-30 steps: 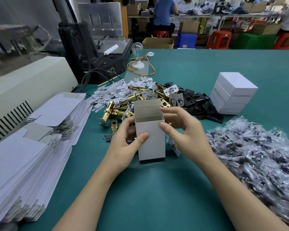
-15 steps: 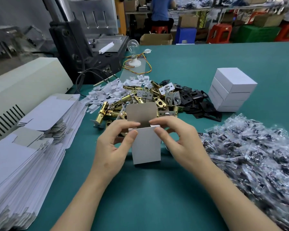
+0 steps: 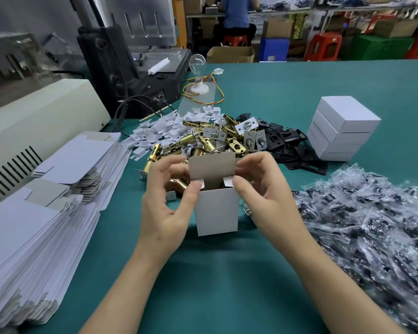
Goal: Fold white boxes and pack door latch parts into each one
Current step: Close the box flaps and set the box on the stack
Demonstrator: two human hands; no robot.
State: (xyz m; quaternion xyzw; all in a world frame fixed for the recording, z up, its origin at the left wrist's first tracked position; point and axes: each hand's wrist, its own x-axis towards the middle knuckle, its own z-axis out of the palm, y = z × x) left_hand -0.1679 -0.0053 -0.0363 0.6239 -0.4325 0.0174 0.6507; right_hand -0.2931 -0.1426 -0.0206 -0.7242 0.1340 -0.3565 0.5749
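A white box [image 3: 216,210] stands upright at the centre of the frame on the green worktop [image 3: 215,285], its top open, rear flap raised and two small side flaps turned inward. The left hand [image 3: 165,208] pinches its upper left corner and the right hand [image 3: 266,196] its upper right. Just behind lies a heap of brass latch parts [image 3: 203,143]. Stacked closed boxes [image 3: 340,128] sit at upper right, and flat box blanks [image 3: 41,213] at left.
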